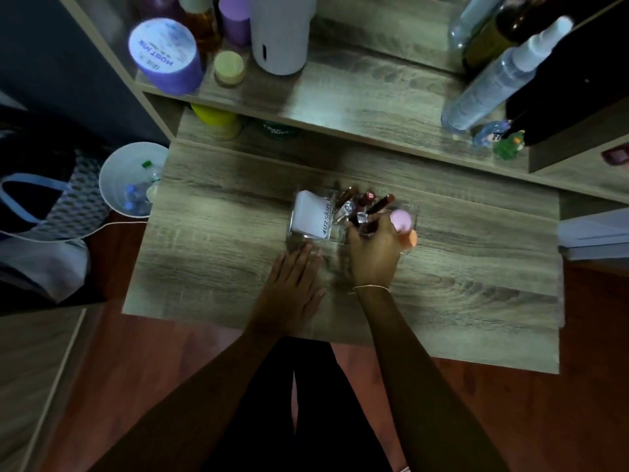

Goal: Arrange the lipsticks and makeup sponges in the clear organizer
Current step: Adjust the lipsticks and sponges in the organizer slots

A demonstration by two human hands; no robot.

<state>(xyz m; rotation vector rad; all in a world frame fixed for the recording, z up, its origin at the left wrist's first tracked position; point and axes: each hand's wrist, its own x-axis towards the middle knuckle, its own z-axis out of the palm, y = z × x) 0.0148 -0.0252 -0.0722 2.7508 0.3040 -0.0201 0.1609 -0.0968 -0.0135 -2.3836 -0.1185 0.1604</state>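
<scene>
A clear organizer [295,237] stands mid-table. A white box [311,214] labelled 4U2skin fills its left compartment. Several lipsticks [366,201] stand tilted in the middle compartment. A pink makeup sponge [401,219] and an orange makeup sponge [410,240] sit at its right end. My right hand [372,252] is over the middle compartment, fingers closed around a dark lipstick [381,206]. My left hand [294,284] lies flat on the table, fingertips touching the organizer's front wall, holding nothing.
A raised shelf [340,107] behind the table carries a purple tub [163,56], a white cylinder [279,35], jars and spray bottles [493,86]. A white bin [131,180] with bottles stands left of the table, bags beside it. Books [594,238] lie right.
</scene>
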